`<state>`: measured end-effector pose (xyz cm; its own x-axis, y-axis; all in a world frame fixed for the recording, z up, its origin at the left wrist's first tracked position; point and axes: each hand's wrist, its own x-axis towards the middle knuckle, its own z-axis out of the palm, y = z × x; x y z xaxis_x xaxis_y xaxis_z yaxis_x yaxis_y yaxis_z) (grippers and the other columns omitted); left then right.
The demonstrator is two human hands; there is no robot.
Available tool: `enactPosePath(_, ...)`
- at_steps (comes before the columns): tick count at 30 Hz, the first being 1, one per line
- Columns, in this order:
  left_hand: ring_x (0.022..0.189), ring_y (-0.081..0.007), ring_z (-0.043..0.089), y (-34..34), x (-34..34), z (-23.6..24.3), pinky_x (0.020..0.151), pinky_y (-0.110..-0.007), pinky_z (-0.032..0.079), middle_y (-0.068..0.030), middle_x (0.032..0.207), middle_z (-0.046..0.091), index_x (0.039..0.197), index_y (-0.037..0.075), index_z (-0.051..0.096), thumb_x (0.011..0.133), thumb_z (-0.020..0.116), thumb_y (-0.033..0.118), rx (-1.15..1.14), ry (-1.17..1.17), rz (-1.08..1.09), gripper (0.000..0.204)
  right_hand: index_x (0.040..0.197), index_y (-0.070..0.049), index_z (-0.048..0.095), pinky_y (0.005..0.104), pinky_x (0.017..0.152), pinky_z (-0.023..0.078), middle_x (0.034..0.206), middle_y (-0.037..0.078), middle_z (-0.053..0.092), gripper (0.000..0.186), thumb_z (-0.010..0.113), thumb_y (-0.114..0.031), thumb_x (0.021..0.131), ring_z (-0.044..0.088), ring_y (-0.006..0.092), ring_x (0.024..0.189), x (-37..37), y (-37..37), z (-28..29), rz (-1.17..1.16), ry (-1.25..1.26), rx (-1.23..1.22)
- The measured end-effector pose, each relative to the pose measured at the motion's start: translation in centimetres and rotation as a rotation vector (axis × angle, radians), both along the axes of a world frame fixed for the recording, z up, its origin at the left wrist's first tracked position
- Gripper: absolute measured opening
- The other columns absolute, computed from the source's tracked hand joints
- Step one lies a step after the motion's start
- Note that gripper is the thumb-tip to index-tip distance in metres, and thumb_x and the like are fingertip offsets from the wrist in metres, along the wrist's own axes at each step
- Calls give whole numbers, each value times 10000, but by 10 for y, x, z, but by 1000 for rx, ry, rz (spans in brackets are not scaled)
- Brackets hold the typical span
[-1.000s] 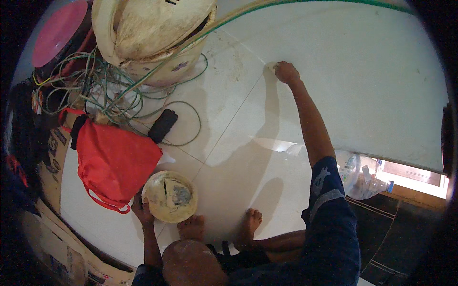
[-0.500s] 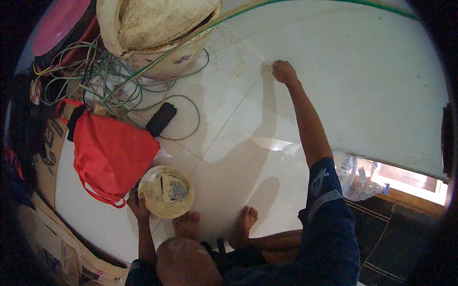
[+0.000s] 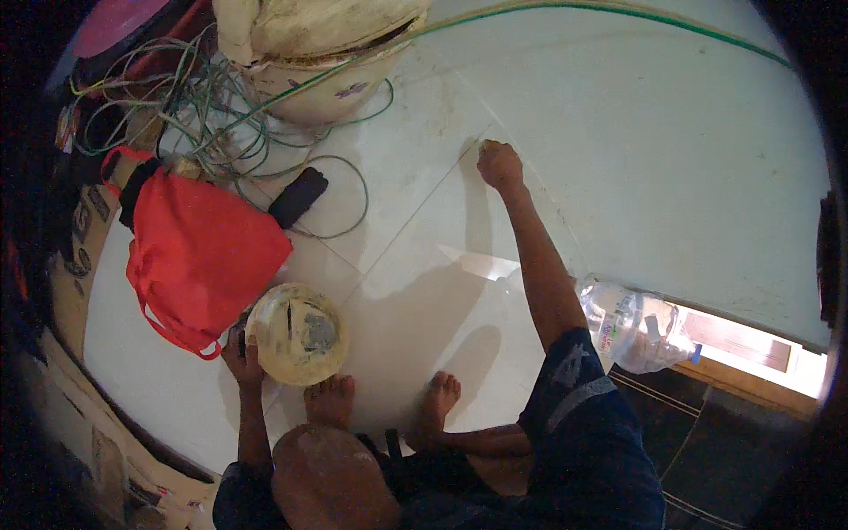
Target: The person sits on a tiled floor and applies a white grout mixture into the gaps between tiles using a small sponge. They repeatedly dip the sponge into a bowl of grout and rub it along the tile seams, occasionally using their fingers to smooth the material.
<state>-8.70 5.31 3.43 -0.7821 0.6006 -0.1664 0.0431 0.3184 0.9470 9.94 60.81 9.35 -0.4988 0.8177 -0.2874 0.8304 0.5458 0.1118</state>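
My left hand (image 3: 241, 355) grips the rim of a round, pale yellow bowl (image 3: 276, 344) by my foot. The bowl is smeared inside, with a dark grey patch and a thin dark strip lying in it. My right hand (image 3: 502, 168) is stretched far forward, closed, its fingertips down at a tile joint (image 3: 422, 212) of the white floor. Something small and pale may show at those fingertips, but I cannot make out what it is. A red cloth bag (image 3: 205, 252) lies just beyond my left hand.
A black pouch-like thing (image 3: 299, 198) and tangled green cable (image 3: 212, 115) lie beyond the bag. A stained, flower-patterned tub (image 3: 327, 93) stands at the far left. On the right, a large clear plastic bottle (image 3: 632, 327) lies by a doorway edge. Cardboard (image 3: 71, 309) lines the left.
My right hand has come a little nearer to me along the tile joint, still closed. The left hand keeps its grip on the bowl. The whole view has shifted slightly.
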Motion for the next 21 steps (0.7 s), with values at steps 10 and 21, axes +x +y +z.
enactPosePath(10,871,-223,582,6,-4,-2,802,-340,448,-154,967,629,1078,-45,574,845,546,178,79,84,-5,323,857,-37,588,498,661,510,801,246,618,188,500,-203,863,607,421,741,4,-94,1,90,176,-4)
enactPosePath(21,769,-173,593,12,-6,10,736,-296,464,-116,866,640,1024,-54,578,849,528,116,35,118,8,248,979,-30,581,456,653,525,805,192,621,222,521,-172,820,636,347,750,-12,-203,10,28,173,-92)
